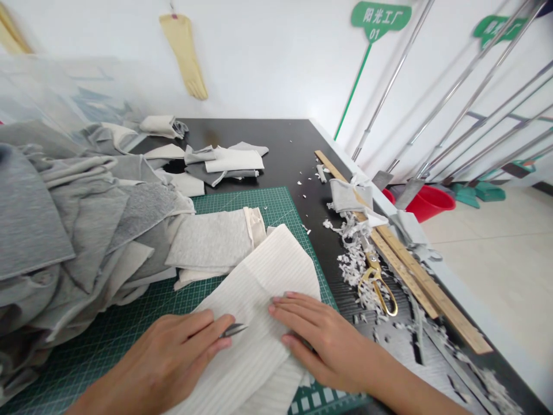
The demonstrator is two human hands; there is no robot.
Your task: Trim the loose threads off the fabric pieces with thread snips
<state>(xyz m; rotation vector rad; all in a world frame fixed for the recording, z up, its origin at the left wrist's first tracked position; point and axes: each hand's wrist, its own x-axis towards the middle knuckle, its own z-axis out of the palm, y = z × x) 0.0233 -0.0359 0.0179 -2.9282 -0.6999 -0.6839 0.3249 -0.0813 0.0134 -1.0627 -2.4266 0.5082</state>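
A piece of white ribbed fabric (259,282) lies slantwise over the green cutting mat (276,202), its rounded end pointing away from me. My left hand (177,351) is closed around small thread snips (233,330); only their pointed metal blades show past the fingertips, above the fabric. On the fabric's right side rests my right hand (315,340), fingers stretched out and flat. A small dark thing shows partly beneath its fingers, too hidden to name. Just beyond the fabric, a folded grey cloth piece (211,236) with a cream edge lies on the mat.
A big heap of grey cloth pieces (86,213) covers the left side. Gold-handled scissors (375,282) lie among fabric scraps (352,262) on the right, beside wooden rulers (423,282). Folded cloths (233,160) sit further back. A red bucket (430,202) stands on the floor.
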